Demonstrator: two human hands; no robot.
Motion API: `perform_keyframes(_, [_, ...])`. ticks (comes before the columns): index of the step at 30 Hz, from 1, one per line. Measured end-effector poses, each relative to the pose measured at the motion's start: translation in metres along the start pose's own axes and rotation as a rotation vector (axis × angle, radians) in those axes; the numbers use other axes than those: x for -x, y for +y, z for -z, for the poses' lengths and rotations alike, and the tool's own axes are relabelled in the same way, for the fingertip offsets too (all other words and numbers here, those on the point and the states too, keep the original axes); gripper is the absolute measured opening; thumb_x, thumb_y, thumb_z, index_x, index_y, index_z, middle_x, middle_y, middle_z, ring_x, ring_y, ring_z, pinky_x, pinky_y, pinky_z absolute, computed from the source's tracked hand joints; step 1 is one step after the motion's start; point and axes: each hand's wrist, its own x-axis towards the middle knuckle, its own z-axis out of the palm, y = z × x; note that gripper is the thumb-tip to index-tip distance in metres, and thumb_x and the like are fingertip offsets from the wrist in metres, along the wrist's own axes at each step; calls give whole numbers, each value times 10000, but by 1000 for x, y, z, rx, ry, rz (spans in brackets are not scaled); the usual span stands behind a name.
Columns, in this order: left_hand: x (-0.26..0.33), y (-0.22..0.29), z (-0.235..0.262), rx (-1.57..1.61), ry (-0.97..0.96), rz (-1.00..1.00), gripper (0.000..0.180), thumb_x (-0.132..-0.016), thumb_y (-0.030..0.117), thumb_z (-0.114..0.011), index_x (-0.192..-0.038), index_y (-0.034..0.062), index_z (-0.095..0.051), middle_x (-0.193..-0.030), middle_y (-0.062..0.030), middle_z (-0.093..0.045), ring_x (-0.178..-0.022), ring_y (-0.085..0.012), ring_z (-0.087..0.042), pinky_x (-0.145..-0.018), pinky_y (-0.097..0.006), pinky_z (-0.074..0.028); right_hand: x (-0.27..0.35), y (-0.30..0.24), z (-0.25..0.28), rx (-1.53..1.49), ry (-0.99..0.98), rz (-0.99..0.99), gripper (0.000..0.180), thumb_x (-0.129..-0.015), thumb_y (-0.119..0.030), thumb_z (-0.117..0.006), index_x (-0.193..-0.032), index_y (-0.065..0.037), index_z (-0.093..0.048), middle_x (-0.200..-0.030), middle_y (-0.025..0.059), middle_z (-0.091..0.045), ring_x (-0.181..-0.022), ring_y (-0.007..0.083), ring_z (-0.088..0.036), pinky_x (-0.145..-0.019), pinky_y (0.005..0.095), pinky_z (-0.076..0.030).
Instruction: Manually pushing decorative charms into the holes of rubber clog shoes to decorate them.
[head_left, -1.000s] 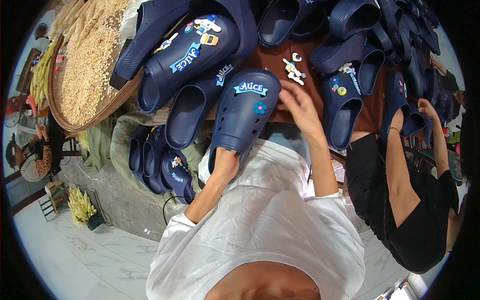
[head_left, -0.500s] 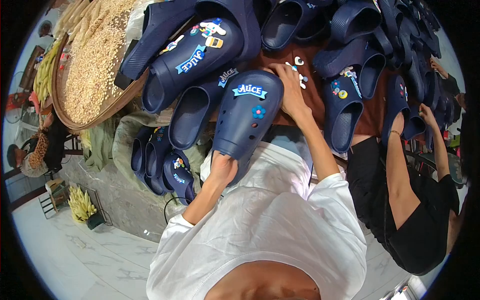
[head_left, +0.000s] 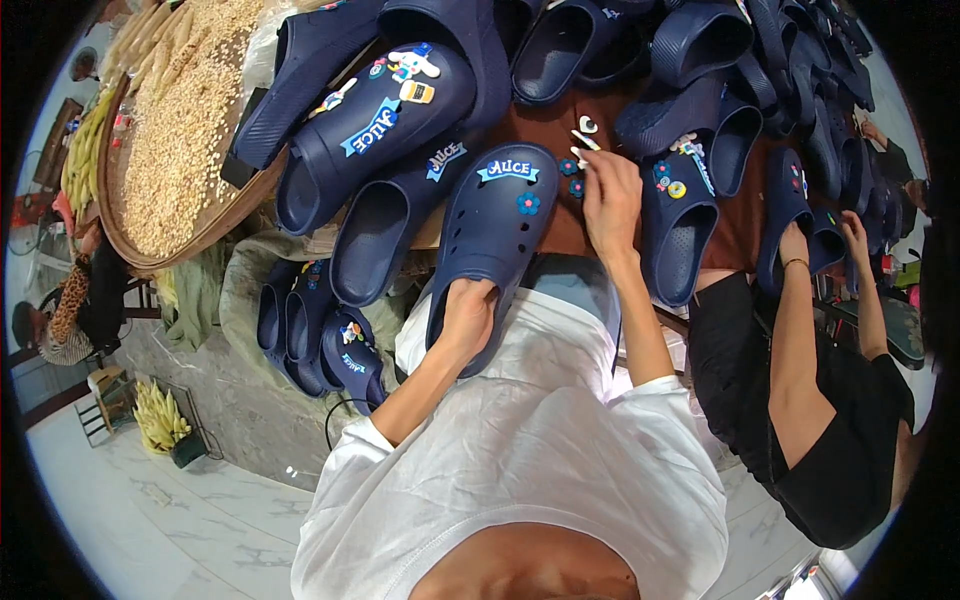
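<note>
The navy clog [head_left: 490, 240] looks like matt, smooth moulded foam-plastic, its charms [head_left: 527, 203] glossy; the tray [head_left: 215, 215] is woven basketry.

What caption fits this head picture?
Left hand steadies a navy clog while right hand reaches small charms.

Right hand left the clog for the loose charms

The right hand [head_left: 608, 195] slid off the toe of the navy clog [head_left: 490, 235] and reached up to the small white charms [head_left: 583, 140] on the brown tabletop [head_left: 545, 225] — fingertips now touching them — while the clog, gripped at its heel by the left hand [head_left: 466, 315], shifted slightly lower and leftward.
</note>
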Motion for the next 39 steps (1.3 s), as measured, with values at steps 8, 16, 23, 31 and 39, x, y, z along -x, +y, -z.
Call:
perform_keyframes(8, [-11,-9,-10,35,-83,48,204,-856,13,-540,-1042,-38,-607,-1075,-52,-605,-992,-150,-554,-915,-281,-399,10,21,3,129,-45,-89,405,-782,122,-457,-1173,59,-544,-1174,221,-562,-1073,396,-527,-933,434,-428])
perform_keyframes(16, [-8,3,-20,181,-169,111,178,-854,155,-617,-957,11,-608,-984,-14,-576,-933,-126,-524,-922,-284,-373,4,24,2,215,-121,-145,312,-804,72,-524,-1106,21,-586,-1006,189,-586,-893,367,-543,-792,439,-448])
perform_keyframes(23, [-7,6,-30,-93,-36,76,519,-892,248,-621,-1271,-69,-461,-1265,-88,-508,-1160,-143,-469,-1008,-271,-343,7,10,14,86,-34,-156,193,-836,15,-564,-1023,-12,-606,-955,157,-586,-888,345,-556,-776,421,-447])
perform_keyframes(31, [-2,9,-38,-73,-29,11,531,-924,266,-592,-1293,-82,-438,-1290,-93,-501,-1169,-151,-473,-1025,-279,-336,15,-8,26,-179,-88,-427,155,-836,-35,-592,-989,-31,-620,-911,156,-583,-834,314,-589,-744,405,-462])
perform_keyframes(39, [-2,2,-35,-86,-30,-11,557,-934,262,-586,-1329,-81,-395,-1330,-107,-481,-1212,-154,-452,-1053,-282,-315,19,-6,25,22,-89,-245,141,-855,-68,-587,-985,-20,-615,-914,162,-587,-857,345,-584,-753,424,-456])
